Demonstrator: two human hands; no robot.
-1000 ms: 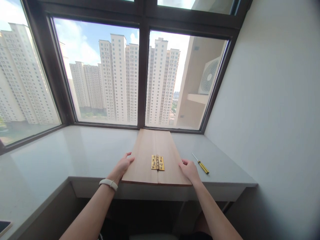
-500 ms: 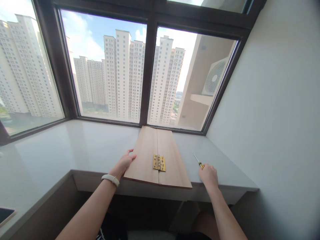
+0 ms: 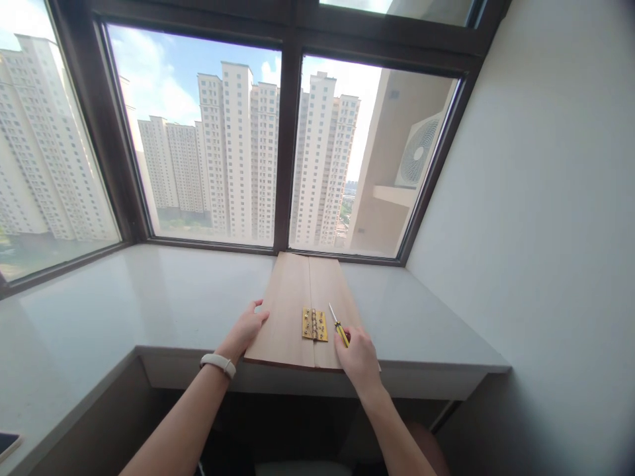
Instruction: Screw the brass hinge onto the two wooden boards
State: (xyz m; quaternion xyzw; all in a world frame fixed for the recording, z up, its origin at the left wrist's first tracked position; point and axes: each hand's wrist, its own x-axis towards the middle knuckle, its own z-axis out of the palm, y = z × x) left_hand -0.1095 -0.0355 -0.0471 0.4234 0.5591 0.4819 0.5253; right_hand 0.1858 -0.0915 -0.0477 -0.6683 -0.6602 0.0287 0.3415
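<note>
Two pale wooden boards lie side by side on the white sill: a left wooden board (image 3: 285, 291) and a right wooden board (image 3: 327, 277). A brass hinge (image 3: 308, 324) bridges the seam between them near the front, with several screws standing in its leaves. My left hand (image 3: 244, 332) grips the outer edge of the left board, its thumb on top. My right hand (image 3: 361, 358) is closed around a screwdriver (image 3: 340, 329) with a yellow and black handle, over the right board. The tip of its metal shaft points up and away, just right of the hinge, apart from the screws.
Dark window frames (image 3: 288, 165) rise behind the sill (image 3: 198, 291), and the boards reach back to them. A white wall (image 3: 496, 198) bounds the right side. The corner of a dark flat object (image 3: 7, 443) shows at the lower left.
My right hand has carried the screwdriver left, from beside the boards to over the right board near the hinge. My left hand stays at the left board's edge.
</note>
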